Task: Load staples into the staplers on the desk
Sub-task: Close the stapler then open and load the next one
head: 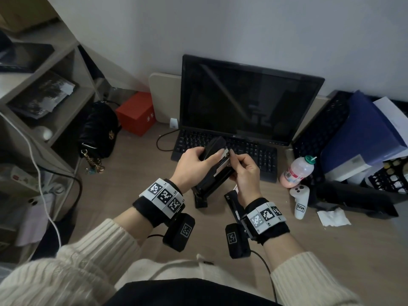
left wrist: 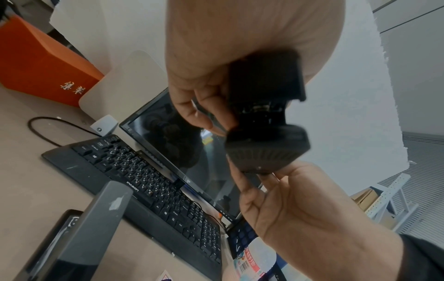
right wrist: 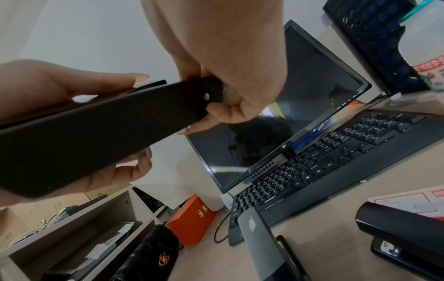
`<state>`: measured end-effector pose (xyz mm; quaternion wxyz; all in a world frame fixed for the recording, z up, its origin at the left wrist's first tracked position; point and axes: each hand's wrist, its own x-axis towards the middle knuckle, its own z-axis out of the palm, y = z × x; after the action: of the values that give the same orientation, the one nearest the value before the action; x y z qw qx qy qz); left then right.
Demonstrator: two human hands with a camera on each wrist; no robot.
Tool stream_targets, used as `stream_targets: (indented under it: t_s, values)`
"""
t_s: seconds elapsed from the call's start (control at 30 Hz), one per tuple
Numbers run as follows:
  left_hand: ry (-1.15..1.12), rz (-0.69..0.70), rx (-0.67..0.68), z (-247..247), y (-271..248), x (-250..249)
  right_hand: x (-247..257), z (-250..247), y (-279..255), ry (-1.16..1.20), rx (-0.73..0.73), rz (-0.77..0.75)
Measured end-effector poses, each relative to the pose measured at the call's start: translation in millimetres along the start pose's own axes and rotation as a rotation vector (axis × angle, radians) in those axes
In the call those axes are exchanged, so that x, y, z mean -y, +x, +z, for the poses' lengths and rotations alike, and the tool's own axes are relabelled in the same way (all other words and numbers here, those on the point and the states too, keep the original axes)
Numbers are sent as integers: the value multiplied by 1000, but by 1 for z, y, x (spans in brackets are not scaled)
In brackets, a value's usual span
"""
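Note:
I hold a black stapler (head: pixel 217 171) above the desk in front of the keyboard, its top cover (head: pixel 215 143) swung up and the metal magazine (head: pixel 223 162) exposed. My left hand (head: pixel 194 164) grips its upper part from the left. My right hand (head: pixel 242 173) curls round the front end of the base (right wrist: pixel 96 129), thumb and forefinger pinched at the magazine's tip. Whether staples sit between those fingers is hidden. A grey stapler (right wrist: pixel 259 243) stands opened on the desk below. Another black stapler (right wrist: pixel 403 232) lies under my right wrist.
Keyboard (head: pixel 260 157) and dark monitor (head: pixel 247 98) stand just behind my hands. A pink drink bottle (head: pixel 297 171), white controller (head: pixel 300 202) and tissue (head: pixel 333 217) lie to the right. A black handbag (head: pixel 99 129), red box (head: pixel 135 112) and shelving stand to the left.

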<state>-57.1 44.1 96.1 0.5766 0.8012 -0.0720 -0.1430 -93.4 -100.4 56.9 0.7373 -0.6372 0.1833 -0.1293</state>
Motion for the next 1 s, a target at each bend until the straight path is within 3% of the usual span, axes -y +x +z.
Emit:
stream_targets:
  t_s: [0.4,0.73,1.0]
  values:
    - [-80,-32,4,-3,0,-2,4,-2,-2,-89,78,-26]
    - [87,117,-164,3,1,3,6,6,1,-193,97,-147]
    - [56,110,-144,0,3,3,16,8,-3,-133,109,-120]
